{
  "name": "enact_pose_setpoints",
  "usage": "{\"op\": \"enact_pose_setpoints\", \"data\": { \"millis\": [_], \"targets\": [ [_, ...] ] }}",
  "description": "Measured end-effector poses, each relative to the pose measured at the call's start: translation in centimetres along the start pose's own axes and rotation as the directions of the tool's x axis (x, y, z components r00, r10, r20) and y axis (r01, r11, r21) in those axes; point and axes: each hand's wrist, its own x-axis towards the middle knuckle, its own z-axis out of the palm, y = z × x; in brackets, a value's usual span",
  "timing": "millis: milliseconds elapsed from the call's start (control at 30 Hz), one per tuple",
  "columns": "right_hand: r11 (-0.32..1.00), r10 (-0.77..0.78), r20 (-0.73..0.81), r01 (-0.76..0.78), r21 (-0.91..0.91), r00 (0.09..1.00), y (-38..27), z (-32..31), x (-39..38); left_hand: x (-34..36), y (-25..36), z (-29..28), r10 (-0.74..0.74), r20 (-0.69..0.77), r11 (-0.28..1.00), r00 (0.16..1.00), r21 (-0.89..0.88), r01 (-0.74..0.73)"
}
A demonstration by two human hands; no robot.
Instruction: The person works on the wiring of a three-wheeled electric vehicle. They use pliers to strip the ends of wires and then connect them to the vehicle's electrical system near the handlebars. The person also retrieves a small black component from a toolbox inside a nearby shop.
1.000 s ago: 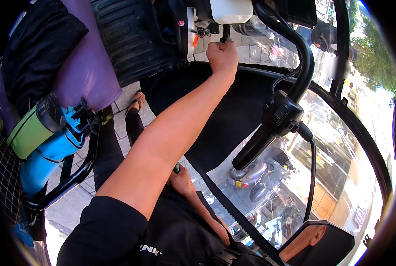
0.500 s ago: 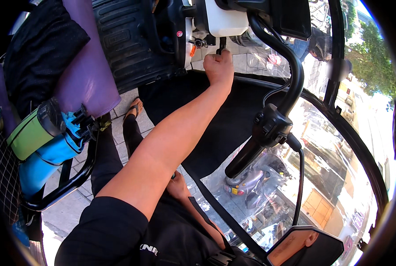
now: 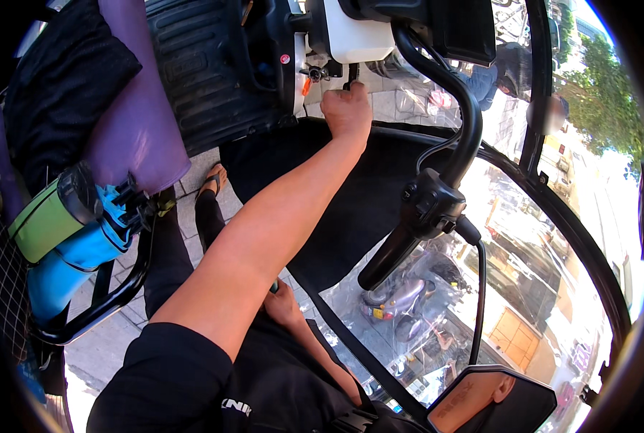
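Observation:
My left arm reaches up and across to the front of a small vehicle. There my left hand (image 3: 347,110) is closed in a fist at the lower end of a short black bar (image 3: 353,72), under a white housing (image 3: 358,36). Close to that hand are a black lock-like fitting (image 3: 315,73) and an orange reflector (image 3: 306,86). My right hand (image 3: 284,304) is low by my waist, partly hidden behind my left forearm. Its fingers are closed on a small teal thing (image 3: 274,287), mostly covered, so its kind does not show.
A black handlebar grip (image 3: 388,260) and a mirror (image 3: 491,400) are on the right, before a clear plastic screen (image 3: 444,310). At left stand a purple seat (image 3: 131,137), green and blue rolled bundles (image 3: 55,216) and a ribbed black floor (image 3: 199,65). A person (image 3: 513,68) is beyond the screen.
The whole view has shifted slightly left. My left fist stays at the black bar, and my right hand keeps its place by my waist.

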Motion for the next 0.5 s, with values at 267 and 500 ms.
{"op": "enact_pose_setpoints", "data": {
  "millis": [267, 500],
  "targets": [
    [0.999, 0.028, -0.027, -0.028, -0.02, 0.999, -1.6, -0.1, -0.9, -1.1, 1.1, -0.3, -0.07, -0.01, 0.997, 0.997, -0.012, 0.07],
    [0.993, -0.113, 0.024, 0.114, -0.036, 0.993, 1.3, -0.2, 0.6, -1.7, 1.8, 0.7, -0.085, -0.081, 0.991, 0.993, 0.1, 0.093]
  ]
}}
